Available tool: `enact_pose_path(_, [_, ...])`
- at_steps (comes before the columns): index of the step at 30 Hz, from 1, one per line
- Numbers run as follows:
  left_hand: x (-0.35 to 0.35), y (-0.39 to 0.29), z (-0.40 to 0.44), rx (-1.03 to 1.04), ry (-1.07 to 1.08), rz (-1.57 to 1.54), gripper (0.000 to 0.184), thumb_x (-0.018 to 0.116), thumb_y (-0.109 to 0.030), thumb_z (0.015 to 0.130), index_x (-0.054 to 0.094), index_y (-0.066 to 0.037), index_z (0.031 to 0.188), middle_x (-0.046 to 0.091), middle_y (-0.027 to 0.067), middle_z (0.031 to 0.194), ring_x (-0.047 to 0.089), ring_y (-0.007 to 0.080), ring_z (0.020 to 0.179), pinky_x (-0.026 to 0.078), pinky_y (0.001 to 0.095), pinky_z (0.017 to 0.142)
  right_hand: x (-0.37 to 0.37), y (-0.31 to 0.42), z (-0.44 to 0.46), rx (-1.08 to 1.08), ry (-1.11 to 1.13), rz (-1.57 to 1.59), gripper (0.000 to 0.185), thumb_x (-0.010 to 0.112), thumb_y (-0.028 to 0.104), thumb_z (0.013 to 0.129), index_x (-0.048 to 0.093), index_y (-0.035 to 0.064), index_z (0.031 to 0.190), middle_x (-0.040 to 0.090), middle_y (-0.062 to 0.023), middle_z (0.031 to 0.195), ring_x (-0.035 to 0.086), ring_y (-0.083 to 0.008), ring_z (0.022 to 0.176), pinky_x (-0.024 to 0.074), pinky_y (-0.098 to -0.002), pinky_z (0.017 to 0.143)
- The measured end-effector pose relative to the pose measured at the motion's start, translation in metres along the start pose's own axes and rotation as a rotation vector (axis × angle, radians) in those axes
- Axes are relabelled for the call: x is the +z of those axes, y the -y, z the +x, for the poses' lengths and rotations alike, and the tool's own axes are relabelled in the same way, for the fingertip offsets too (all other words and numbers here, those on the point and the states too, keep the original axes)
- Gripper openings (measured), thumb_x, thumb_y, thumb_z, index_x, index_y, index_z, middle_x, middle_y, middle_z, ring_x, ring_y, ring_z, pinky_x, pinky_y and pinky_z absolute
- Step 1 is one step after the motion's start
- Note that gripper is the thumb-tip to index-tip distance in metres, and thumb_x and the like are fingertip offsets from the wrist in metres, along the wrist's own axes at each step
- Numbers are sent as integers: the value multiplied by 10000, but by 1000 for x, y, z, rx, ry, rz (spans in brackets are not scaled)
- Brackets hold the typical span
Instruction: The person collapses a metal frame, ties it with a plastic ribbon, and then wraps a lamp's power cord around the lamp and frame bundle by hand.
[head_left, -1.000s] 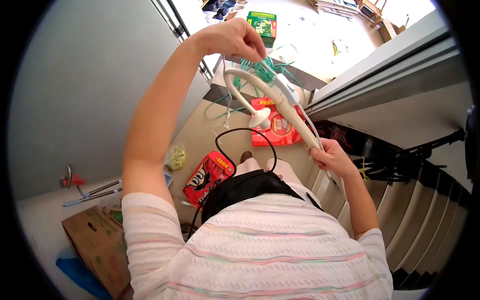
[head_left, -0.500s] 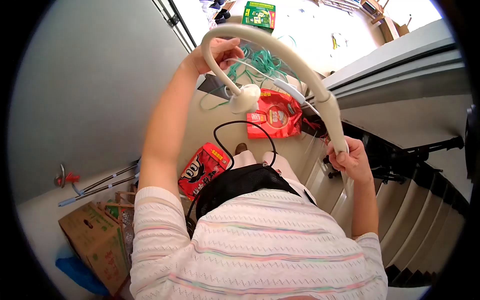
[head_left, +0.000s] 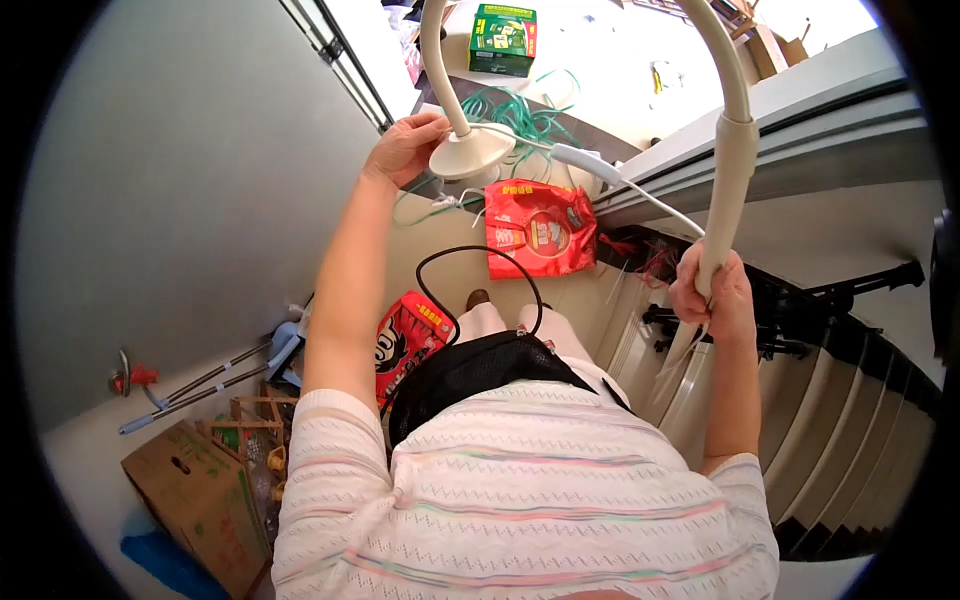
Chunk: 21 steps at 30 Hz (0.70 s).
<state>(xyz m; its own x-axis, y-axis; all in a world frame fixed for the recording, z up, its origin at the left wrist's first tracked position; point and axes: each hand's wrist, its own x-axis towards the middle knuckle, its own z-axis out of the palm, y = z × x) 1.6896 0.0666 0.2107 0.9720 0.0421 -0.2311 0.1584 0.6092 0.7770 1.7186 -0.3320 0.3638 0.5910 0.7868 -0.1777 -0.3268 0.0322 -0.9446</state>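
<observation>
Right hand point(head_left: 722, 295): clasps gooseneck lamp point(head_left: 735, 170).
Left hand point(head_left: 405, 150): at cord point(head_left: 660, 206), grip unclear (fingertips partly hidden).
Lamp status: raised; cord not yet coiled.

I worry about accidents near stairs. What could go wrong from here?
The white cord strung between the left hand and right hand might snag on the curved pole. With the stairs close by on the right, a misstep could mean a fall. The tangled green string ahead might trip someone.

cream tube point(head_left: 737, 155) | arched, near-upright | bell-shaped end point(head_left: 470, 156) facing down | white cord point(head_left: 660, 204) slanting | pale inline switch point(head_left: 585, 163)
</observation>
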Motion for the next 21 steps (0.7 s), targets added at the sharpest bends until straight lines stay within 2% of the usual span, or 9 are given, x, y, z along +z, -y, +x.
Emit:
enact_pose_path(1, [5, 0, 1, 4, -63, -43, 117, 600, -120, 811, 604, -19, 870, 558, 15, 680, 523, 90, 585, 443, 213, 548, 0, -1, 0, 22, 13, 31, 477, 549, 494, 798, 510, 19, 805, 391, -1, 495, 311, -54, 370, 229, -194, 337])
enact_pose_path(8, [8, 21, 15, -52, -97, 108, 214, 589, -137, 823, 546, 18, 965, 572, 50, 672, 542, 92, 541, 448, 233, 452, 7, 3, 0, -39, 82, 85, 472, 516, 478, 824, 488, 11, 772, 391, -5, 476, 323, -70, 357, 241, -210, 334])
enact_pose_path(9, [6, 29, 6, -70, 36, -229, 221, 572, -160, 835, 546, 10, 972, 568, 41, 684, 551, 84, 579, 449, 235, 469, 7, 5, 0, -76, 45, 57, 471, 513, 479, 826, 489, 11, 773, 392, -4, 476, 323, -70, 357, 246, -209, 337])
enact_pose_path(10, [36, 24, -4, -24, -120, -193, 252, 561, -198, 842, 542, 15, 974, 565, 38, 696, 537, 86, 565, 435, 233, 472, 7, 7, -1, -117, 3, 30, 471, 510, 480, 827, 491, 12, 775, 392, -4, 476, 323, -70, 358, 250, -209, 341])
enact_pose_path(11, [-10, 54, 10, -211, 88, 319, 247, 550, -218, 850, 558, 15, 929, 555, 40, 667, 504, 89, 521, 400, 221, 455, 5, 8, 2, -172, -11, 10, 398, 498, 410, 863, 497, 21, 784, 398, -3, 483, 330, -65, 373, 261, -202, 354])
enact_pose_path(14, [12, 58, -26, -242, 180, 574, 305, 539, -225, 858, 574, -7, 648, 524, 30, 585, 445, 75, 475, 364, 212, 445, -3, 10, 13, -123, -231, -137, 309, 485, 323, 888, 505, 29, 792, 412, -1, 501, 337, -56, 389, 265, -196, 361])
enact_pose_path(15, [23, 49, -37, -301, 197, 641, 260, 568, -194, 837, 596, -12, 654, 530, 8, 592, 453, 59, 510, 370, 211, 470, -7, 11, 17, -110, -275, -181, 226, 515, 248, 878, 509, 44, 782, 419, 19, 520, 350, -46, 403, 271, -194, 364])
enact_pose_path(18, [46, 11, -61, -61, 96, 885, 179, 639, -182, 786, 649, -4, 777, 547, -17, 608, 461, 36, 539, 358, 197, 481, -28, -6, 28, -14, -407, -352, 191, 568, 234, 851, 531, 54, 799, 415, 48, 539, 354, -37, 414, 276, -188, 370])
enact_pose_path(21, [61, -56, -73, 87, 90, 824, 104, 657, -120, 764, 649, -17, 774, 554, -34, 642, 461, 24, 588, 359, 187, 512, -35, -28, 27, 136, -433, -499, 192, 606, 216, 822, 579, 27, 843, 452, 71, 606, 381, -29, 524, 327, -194, 457])
